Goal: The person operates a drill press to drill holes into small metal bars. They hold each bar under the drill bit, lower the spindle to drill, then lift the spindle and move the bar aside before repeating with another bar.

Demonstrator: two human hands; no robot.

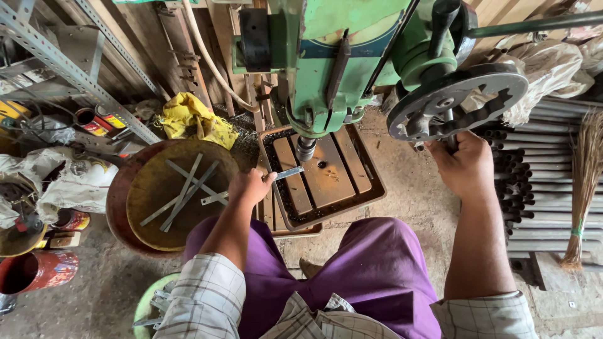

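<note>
Drill press [333, 69], green, stands over a rusty slotted table [326, 172], which serves as the landmark. Left hand [250, 186], at the table's left edge, closes its fingers on a flat metal strip [286, 173] whose far end lies on the table just beside the chuck [306, 149]. Right hand [466, 164], to the right of the table, wraps its fingers around a handle of the feed wheel [455, 103]. Left of the table, a round tray [164, 188] holds several loose strips [185, 188]. Right of the table lie stacked metal pipes [534, 182] and a broom [584, 182].
</note>
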